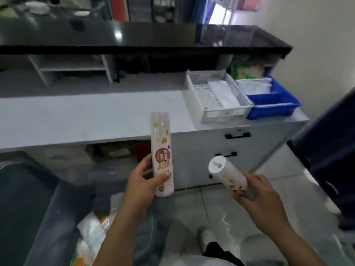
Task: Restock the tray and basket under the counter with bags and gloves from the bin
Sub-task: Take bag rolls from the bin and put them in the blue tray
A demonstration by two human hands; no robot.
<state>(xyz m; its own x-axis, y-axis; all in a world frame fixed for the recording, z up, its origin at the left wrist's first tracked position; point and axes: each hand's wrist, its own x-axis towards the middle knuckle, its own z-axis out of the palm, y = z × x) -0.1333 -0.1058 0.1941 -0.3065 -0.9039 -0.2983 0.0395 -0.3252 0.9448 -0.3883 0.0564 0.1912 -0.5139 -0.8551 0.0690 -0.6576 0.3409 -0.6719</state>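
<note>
Left hand [143,178] and right hand [255,191] each grip a roll [162,150].

I note a black countertop [146,38] across the top, a small grey shelf unit [71,69] beneath it at left. White drawers carry black handles [237,135]. A white shoe [208,239] rests on tiled floor [288,198].
</note>
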